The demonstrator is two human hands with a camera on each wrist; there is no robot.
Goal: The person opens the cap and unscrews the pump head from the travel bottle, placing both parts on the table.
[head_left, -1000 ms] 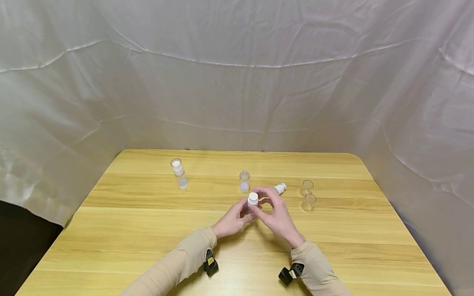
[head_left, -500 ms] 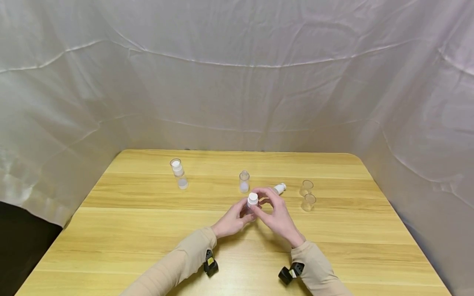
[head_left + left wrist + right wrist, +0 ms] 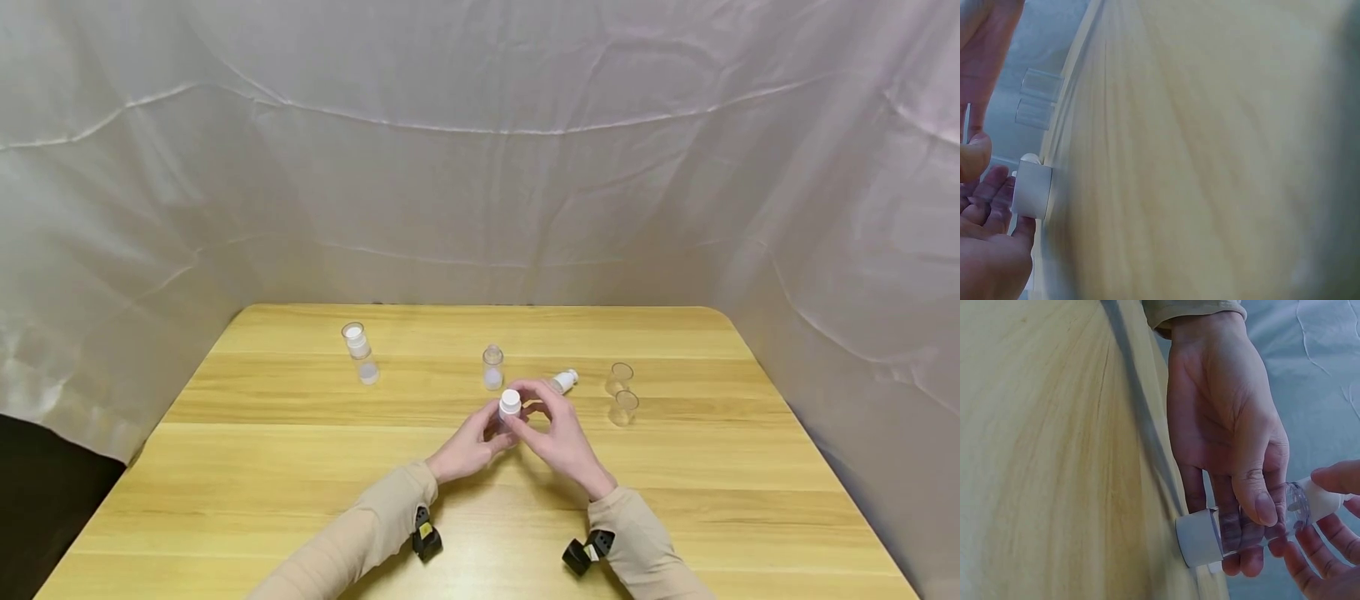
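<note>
Between the two hands stands a small clear bottle with a white pump top (image 3: 510, 400) and a thick white base (image 3: 1199, 537). My left hand (image 3: 467, 446) wraps its fingers and thumb round the clear body. From the right, my right hand (image 3: 557, 433) pinches the white top between thumb and fingers. In the right wrist view, the left hand (image 3: 1229, 406) comes from above and the right hand (image 3: 1329, 550) from the lower right. The left wrist view shows the white base (image 3: 1032, 190) beside the left hand (image 3: 994, 262), with the right hand (image 3: 985, 69) above.
Behind the hands stands a clear bottle without a white top (image 3: 492, 368). A white pump head (image 3: 565, 381) lies just beyond the right fingers. Two clear caps (image 3: 621, 408) stand to the right. A white-topped bottle under a clear cap (image 3: 358, 343) stands far left on the wooden table (image 3: 262, 467).
</note>
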